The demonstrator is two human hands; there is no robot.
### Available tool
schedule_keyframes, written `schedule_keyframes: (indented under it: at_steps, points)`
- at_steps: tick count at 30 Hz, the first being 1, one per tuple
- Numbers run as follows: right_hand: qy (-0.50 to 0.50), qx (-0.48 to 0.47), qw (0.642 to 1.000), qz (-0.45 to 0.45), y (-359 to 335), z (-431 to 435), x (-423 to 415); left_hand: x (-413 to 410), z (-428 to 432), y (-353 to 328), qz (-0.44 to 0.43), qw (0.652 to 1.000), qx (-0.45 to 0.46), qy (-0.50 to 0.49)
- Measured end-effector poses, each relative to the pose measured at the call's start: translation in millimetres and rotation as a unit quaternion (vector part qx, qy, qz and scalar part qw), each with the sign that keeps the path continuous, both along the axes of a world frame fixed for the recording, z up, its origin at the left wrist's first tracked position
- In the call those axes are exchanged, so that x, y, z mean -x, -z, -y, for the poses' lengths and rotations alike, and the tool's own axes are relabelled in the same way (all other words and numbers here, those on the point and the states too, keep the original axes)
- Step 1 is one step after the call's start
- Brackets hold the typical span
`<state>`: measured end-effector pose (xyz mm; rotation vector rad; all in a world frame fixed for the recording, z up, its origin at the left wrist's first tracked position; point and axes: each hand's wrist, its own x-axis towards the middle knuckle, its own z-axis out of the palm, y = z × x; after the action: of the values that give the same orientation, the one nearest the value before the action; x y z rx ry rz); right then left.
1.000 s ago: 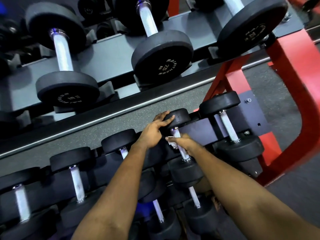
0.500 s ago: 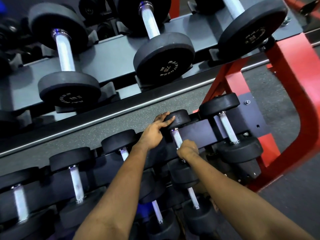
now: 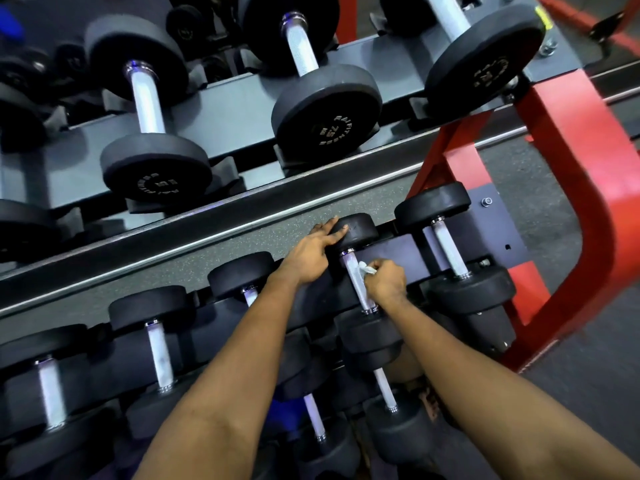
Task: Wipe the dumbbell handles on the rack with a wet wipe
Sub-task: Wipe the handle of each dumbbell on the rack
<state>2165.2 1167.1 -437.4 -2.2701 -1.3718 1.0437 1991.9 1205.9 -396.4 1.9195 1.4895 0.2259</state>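
A small black dumbbell lies on the middle shelf, its silver handle [image 3: 356, 282] running toward me. My left hand [image 3: 313, 252] rests on its far black head [image 3: 358, 230] with straight fingers. My right hand [image 3: 386, 282] grips a crumpled white wet wipe [image 3: 367, 268] and holds it against the right side of that handle, near its upper half. The wipe shows only as a small white tuft above my fingers.
More small dumbbells line the same shelf: one [image 3: 450, 251] to the right, several to the left [image 3: 159, 355]. Larger dumbbells [image 3: 325, 109] sit on the grey top shelf. The red rack frame [image 3: 609, 202] curves down at the right. A lower shelf holds further dumbbells [image 3: 384, 389].
My right hand slid down the handle, then back up toward its far end, and the wipe shows again above my fingers. My left hand stayed on the dumbbell head.
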Motion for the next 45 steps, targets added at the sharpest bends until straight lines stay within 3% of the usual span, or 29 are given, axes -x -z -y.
schedule_keyframes:
  at_steps: [2,6,17,29,45]
  points:
    - [0.006,-0.013,1.000,-0.009,-7,4,-3,3,5,-6,-0.021,1.000,-0.014,0.009]
    - [0.002,-0.049,0.998,-0.040,-29,14,-6,17,25,-10,-0.030,0.997,-0.018,-0.066]
    - [-0.100,-0.110,0.983,-0.105,-82,56,4,41,104,-59,-0.059,0.986,-0.066,-0.138]
    - [-0.174,-0.064,0.975,-0.125,-74,110,74,105,195,-74,-0.046,0.971,-0.060,-0.227]
    - [-0.141,-0.011,0.989,0.051,-20,120,178,220,133,-7,-0.019,0.994,-0.028,-0.102]
